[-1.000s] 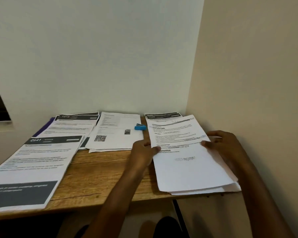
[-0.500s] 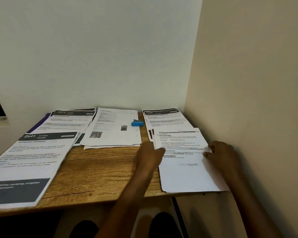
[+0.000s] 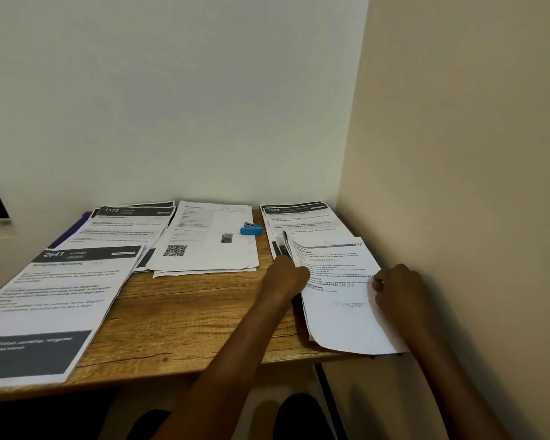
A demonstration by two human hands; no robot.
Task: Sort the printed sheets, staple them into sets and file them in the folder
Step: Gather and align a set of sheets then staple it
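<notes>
Both hands hold one set of printed sheets [image 3: 337, 290] at the right end of the table [image 3: 185, 315]: the left hand [image 3: 286, 276] has its grip curled round the set's left edge, and the right hand [image 3: 397, 289] pinches the right edge between thumb and fingers. The set's left side is lifted a little off the wood, and its near end hangs slightly past the table's front edge.

At the far left, a large sheet headed 2641 [image 3: 54, 306] lies on the near left part of the table, with a dark band across its lower end and its left side cut off by the frame. Behind it, against the back wall, sits a stack headed 1573 [image 3: 124, 228], and a purple folder [image 3: 72, 233] shows from under that stack's left side. Next to the right comes a pile of pale sheets with a QR code [image 3: 204, 246] printed low on the top page. A small blue stapler [image 3: 251, 229] rests at that pile's upper right edge, partly on the paper and partly on the wood. Further right, a stack headed 1228 [image 3: 302, 220] lies in the back right corner, and the far end of the held set overlaps its near part. The side wall stands just beside the right hand.
</notes>
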